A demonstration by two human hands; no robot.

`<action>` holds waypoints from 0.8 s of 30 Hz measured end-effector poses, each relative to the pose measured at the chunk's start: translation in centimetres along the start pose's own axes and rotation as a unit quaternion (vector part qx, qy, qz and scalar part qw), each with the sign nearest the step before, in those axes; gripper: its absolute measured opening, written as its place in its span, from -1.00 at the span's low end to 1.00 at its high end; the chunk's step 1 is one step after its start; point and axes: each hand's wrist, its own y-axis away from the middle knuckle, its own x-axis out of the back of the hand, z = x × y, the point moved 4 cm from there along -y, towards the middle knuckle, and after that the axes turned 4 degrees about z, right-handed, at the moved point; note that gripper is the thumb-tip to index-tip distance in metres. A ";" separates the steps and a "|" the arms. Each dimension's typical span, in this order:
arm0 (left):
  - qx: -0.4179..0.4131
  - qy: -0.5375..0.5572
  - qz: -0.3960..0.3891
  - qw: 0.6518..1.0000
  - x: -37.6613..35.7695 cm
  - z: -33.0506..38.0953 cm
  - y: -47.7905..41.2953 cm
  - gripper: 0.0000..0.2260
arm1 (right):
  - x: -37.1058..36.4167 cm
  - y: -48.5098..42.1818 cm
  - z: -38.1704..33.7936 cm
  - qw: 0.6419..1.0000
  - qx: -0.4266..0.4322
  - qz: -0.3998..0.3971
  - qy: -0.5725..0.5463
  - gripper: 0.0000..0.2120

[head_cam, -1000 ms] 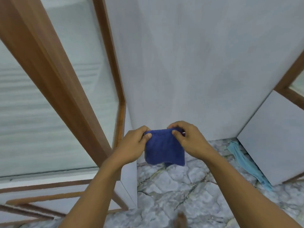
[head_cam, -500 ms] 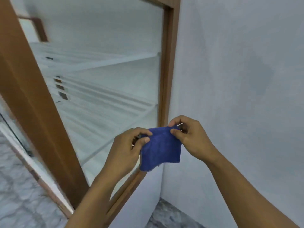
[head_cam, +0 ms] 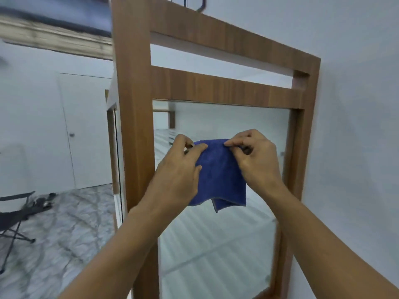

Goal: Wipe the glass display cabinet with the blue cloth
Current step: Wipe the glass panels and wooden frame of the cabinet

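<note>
The left hand (head_cam: 181, 169) and right hand (head_cam: 257, 160) each pinch a top corner of the folded, deep-blue terry cloth (head_cam: 220, 175), fingers clamped on it, in front of the upper part of the wood-framed glass display cabinet (head_cam: 226, 244). Wiping seems not yet begun; next, the cloth must press flat against that glass pane.

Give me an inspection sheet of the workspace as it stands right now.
Surface: clear glass panel in the wooden-framed display cabinet; wiping not yet begun.
Job's things: folded blue microfibre cloth, held up in front of the glass; whether it touches is unclear.
Clutter: dark folding chair on the marble-patterned floor.
Hands: left hand and right hand each pinch the cloth's top edge.
Cables: nothing seen.
Surroundings: white wall beside the cabinet; white door behind.
</note>
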 end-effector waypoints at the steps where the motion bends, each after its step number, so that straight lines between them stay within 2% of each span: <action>1: -0.029 -0.028 0.015 0.999 0.3 -0.3 -0.8 -0.65 | -0.3 -1.0 -0.4 1.000 0.022 0.013 0.003 -0.76; 4: -0.055 -0.101 0.020 0.993 0.4 -1.2 -2.3 -0.64 | -1.1 -3.0 -0.6 0.996 0.084 0.039 0.011 -0.82; 8: -0.034 -0.182 0.022 0.982 0.3 -0.9 -3.2 -0.58 | -2.0 -4.1 0.8 0.980 0.177 0.084 0.023 -0.88; 11: -0.072 -0.321 0.062 0.942 0.9 -0.4 -3.3 -0.62 | -2.3 -4.1 1.3 0.938 0.273 0.174 0.120 -0.86; 14: -0.087 -0.395 0.084 0.910 1.8 -0.8 -2.8 -0.66 | -3.6 -2.7 1.2 0.907 0.337 0.203 0.150 -0.84; 16: -0.082 -0.426 0.080 0.897 2.1 -1.3 -2.6 -0.66 | -4.8 -1.3 1.1 0.907 0.352 0.188 0.138 -0.75; 20: -0.075 -0.463 0.077 0.880 2.1 -2.0 -2.5 -0.65 | -8.0 0.1 1.4 0.913 0.371 0.055 0.159 -0.43; 22: -0.080 -0.474 0.082 0.873 2.0 -2.0 -2.3 -0.59 | -8.4 -0.4 2.8 0.915 0.374 0.036 0.146 -0.36; 24: -0.072 -0.490 0.086 0.864 2.3 -2.3 -2.1 -0.52 | -7.3 -1.4 5.3 0.923 0.353 0.051 0.146 -0.36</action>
